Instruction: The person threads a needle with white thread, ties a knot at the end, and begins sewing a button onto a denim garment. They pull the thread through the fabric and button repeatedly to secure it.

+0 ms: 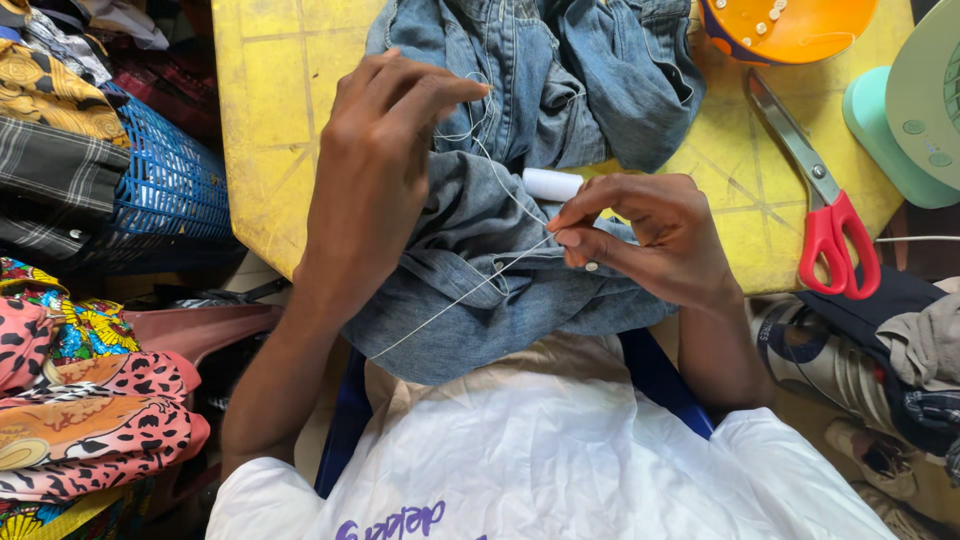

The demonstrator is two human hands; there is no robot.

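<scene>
My left grip (385,150) covers part of the denim garment (540,230), and whether a needle sits between its pinched fingertips is too fine to tell. My right grip (645,240) hides one end of the white thread spool (552,184). The thin white thread (455,300) fades out near the denim's lower edge. The top edge cuts off the orange lid (790,25) and the denim's upper part. The right edge cuts off the pale green machine (915,110). The denim hides the middle of the yellow table (270,120).
</scene>
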